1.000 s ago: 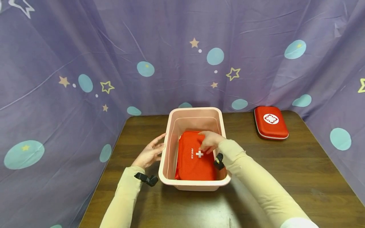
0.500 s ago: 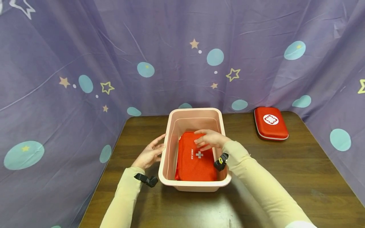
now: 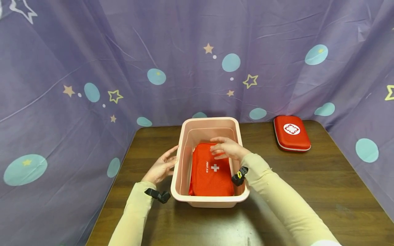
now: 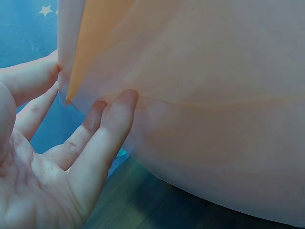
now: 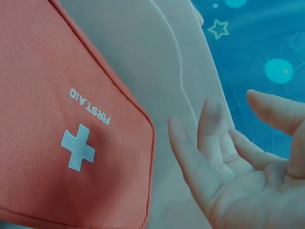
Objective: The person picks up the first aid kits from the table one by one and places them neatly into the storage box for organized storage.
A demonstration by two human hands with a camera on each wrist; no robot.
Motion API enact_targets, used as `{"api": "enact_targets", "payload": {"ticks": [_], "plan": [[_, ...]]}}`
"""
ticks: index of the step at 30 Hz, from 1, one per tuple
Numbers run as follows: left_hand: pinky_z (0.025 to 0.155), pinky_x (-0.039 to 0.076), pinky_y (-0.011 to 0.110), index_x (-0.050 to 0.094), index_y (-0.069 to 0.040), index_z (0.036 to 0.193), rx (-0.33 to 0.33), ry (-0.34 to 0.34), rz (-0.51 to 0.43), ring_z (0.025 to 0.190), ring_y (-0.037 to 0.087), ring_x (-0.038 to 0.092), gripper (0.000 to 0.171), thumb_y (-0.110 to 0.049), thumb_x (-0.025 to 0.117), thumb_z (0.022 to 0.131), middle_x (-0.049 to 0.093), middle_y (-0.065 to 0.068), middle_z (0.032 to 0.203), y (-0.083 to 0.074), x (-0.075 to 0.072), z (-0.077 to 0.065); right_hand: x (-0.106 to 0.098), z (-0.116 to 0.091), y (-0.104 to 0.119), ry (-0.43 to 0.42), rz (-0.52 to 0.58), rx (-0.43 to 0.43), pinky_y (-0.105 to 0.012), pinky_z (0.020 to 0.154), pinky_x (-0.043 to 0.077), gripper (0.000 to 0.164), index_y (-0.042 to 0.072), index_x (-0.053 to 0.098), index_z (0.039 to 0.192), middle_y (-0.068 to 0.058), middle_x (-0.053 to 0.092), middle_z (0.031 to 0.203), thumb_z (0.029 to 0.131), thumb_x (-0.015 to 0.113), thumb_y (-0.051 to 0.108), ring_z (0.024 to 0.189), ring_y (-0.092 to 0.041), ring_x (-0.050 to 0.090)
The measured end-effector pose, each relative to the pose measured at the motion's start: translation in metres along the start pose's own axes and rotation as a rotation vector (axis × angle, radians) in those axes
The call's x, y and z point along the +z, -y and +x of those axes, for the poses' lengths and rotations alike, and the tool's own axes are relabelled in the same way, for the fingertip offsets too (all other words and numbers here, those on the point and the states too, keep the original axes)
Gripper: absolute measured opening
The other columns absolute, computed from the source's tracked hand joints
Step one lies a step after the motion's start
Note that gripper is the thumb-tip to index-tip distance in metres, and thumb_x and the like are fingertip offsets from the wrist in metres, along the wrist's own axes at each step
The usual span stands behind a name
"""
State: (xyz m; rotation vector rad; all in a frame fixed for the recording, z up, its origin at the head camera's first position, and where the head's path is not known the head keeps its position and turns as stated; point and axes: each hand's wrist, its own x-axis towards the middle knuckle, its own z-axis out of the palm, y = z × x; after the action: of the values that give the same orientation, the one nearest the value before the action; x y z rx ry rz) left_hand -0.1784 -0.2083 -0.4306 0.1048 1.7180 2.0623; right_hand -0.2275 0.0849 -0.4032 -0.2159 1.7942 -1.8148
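Observation:
A pale pink plastic bin (image 3: 210,201) stands on the wooden table, with a red first aid bag (image 3: 207,182) lying flat inside. The bag's white cross and lettering show in the head and right wrist views. My left hand (image 3: 160,169) rests its spread fingers against the bin's outer left wall; in the left wrist view the fingertips (image 4: 127,98) touch the wall. Above the bag's far right part is my right hand (image 3: 227,149), its fingers loosely bent. In the right wrist view that hand (image 5: 248,176) holds nothing and stands apart from the bag.
A red hard-shell case (image 3: 292,133) with a white round emblem lies at the table's back right. Something red (image 3: 191,188) shows under the bag's left edge. A purple curtain (image 3: 184,51) hangs behind the wooden table (image 3: 323,191). Each wrist wears a small black camera.
My right hand has lifted from close over the bag and drawn slightly up and back, its fingers spreading. The left hand, bin and bag stay in place.

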Motion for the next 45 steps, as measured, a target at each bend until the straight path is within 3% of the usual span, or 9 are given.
{"api": "enact_targets", "payload": {"ticks": [3,11,18,31,35,45], "plan": [[0.077,0.054,0.037,0.02,-0.016,0.151,0.001,0.002,0.0,0.096,0.011,0.062,0.062,-0.01,0.05,0.097,0.057,0.0,0.115,0.0,0.0,0.0,0.001,-0.001,0.001,-0.011,0.026,0.004,-0.051,0.092,0.048,0.048,-0.006,0.034,0.139,0.0,0.064,0.086,0.094,0.045,-0.001,0.08,-0.014,0.064],[0.077,0.055,0.037,0.019,-0.017,0.152,-0.004,-0.002,0.011,0.094,0.01,0.062,0.063,-0.01,0.05,0.098,0.057,-0.001,0.112,0.005,-0.001,0.001,0.001,-0.008,0.0,0.017,0.153,-0.007,-0.044,0.087,0.053,0.052,-0.007,0.028,0.141,-0.002,0.061,0.088,0.093,0.045,0.0,0.076,-0.011,0.063],[0.076,0.055,0.036,0.019,-0.016,0.152,0.0,-0.002,0.006,0.092,0.01,0.062,0.062,-0.009,0.049,0.098,0.058,-0.003,0.11,0.006,-0.001,0.001,-0.001,-0.016,0.005,0.065,0.26,0.001,-0.036,0.081,0.055,0.037,0.001,0.04,0.131,0.002,0.06,0.085,0.094,0.045,0.001,0.078,-0.01,0.062],[0.076,0.055,0.036,0.02,-0.017,0.151,0.01,0.01,-0.012,0.094,0.011,0.063,0.064,-0.012,0.053,0.097,0.058,-0.002,0.112,0.002,-0.002,0.001,-0.015,-0.035,0.018,0.16,0.209,0.057,-0.036,0.086,0.053,0.022,0.009,0.045,0.119,0.002,0.06,0.087,0.098,0.04,0.006,0.08,-0.01,0.061],[0.075,0.055,0.035,0.02,-0.018,0.151,0.009,0.013,-0.018,0.095,0.011,0.063,0.065,-0.013,0.054,0.096,0.058,-0.002,0.112,0.001,-0.001,0.001,-0.021,-0.041,0.018,0.18,0.235,0.036,-0.036,0.088,0.053,0.027,0.006,0.042,0.124,0.001,0.061,0.088,0.098,0.039,0.005,0.08,-0.01,0.062],[0.075,0.056,0.034,0.021,-0.018,0.151,0.013,0.013,-0.014,0.094,0.01,0.063,0.062,-0.01,0.05,0.098,0.058,-0.003,0.111,0.001,0.0,0.001,-0.041,-0.054,0.006,0.221,0.346,-0.014,-0.032,0.086,0.053,0.026,0.008,0.046,0.122,-0.002,0.063,0.091,0.1,0.033,0.003,0.083,-0.013,0.062]]}}
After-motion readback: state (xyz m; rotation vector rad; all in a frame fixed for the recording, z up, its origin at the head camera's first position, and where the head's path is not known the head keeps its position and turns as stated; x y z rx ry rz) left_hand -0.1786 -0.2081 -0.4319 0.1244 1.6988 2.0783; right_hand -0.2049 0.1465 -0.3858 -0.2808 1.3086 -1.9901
